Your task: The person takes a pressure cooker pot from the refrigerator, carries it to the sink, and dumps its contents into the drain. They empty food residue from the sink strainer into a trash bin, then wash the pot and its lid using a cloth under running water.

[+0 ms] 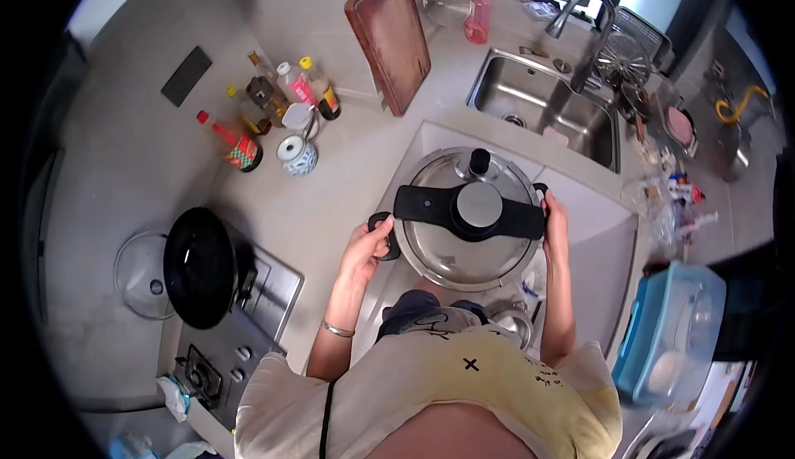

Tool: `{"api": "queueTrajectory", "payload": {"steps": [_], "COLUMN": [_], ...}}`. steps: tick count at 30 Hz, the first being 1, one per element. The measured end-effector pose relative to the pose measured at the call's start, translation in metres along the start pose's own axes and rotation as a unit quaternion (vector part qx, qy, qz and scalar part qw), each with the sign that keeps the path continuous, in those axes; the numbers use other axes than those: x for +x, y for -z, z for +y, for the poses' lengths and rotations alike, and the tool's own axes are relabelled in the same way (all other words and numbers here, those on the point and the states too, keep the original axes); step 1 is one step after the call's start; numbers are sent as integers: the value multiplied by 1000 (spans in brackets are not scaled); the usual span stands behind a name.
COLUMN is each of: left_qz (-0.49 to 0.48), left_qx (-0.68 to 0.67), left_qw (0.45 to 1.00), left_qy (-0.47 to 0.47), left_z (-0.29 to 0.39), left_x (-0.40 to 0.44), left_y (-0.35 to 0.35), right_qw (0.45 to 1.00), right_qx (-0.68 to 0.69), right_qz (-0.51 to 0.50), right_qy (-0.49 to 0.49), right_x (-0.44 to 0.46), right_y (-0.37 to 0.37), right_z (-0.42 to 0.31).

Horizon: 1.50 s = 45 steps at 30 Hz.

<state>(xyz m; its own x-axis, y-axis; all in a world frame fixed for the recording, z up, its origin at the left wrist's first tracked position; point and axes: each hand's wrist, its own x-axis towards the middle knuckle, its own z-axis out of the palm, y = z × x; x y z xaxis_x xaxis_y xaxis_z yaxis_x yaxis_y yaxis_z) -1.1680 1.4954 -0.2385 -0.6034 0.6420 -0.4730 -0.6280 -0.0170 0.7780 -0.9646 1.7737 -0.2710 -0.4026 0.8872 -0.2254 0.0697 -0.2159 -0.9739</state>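
Observation:
A large steel pressure cooker (447, 258) with its lid on is held up in front of my body. Across the lid runs a black bar with a round grey knob (479, 205), and a black valve cap stands near the far rim. My left hand (368, 245) is closed on the black side handle at the left. On the opposite side, my right hand (555, 217) is closed around the other handle, which it partly hides. Below the cooker, close to my body, a small steel pot (514, 323) is partly visible.
A black wok (199, 267) sits at the stove (240, 360) on the left. Sauce bottles (240, 151) line the back left wall. A cutting board (389, 41) leans behind, beside the double sink (542, 99). At right is a blue-lidded bin (675, 335).

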Motion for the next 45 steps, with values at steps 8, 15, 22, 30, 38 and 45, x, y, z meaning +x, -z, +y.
{"api": "queueTrajectory", "payload": {"steps": [8, 15, 22, 30, 38, 45], "left_qz": [24, 60, 121, 181, 180, 179], "left_qx": [-54, -88, -164, -194, -219, -212], "left_qw": [998, 994, 978, 961, 956, 958], "left_qy": [-22, -18, -41, -73, -81, -72], "left_z": [56, 68, 50, 33, 23, 25], "left_x": [172, 249, 272, 273, 273, 271], "left_y": [-47, -78, -120, -147, -149, -150], "right_qw": [1000, 995, 979, 970, 831, 629], "right_qx": [-7, -56, -67, -70, -422, -472], "right_qz": [-18, -85, -194, -233, -142, -303], "right_qy": [8, -18, -9, -20, 334, 538], "right_x": [208, 326, 420, 441, 447, 309], "right_y": [-67, -99, -115, -128, -118, -157], "right_z": [-33, -56, -57, -67, -81, -170]}}
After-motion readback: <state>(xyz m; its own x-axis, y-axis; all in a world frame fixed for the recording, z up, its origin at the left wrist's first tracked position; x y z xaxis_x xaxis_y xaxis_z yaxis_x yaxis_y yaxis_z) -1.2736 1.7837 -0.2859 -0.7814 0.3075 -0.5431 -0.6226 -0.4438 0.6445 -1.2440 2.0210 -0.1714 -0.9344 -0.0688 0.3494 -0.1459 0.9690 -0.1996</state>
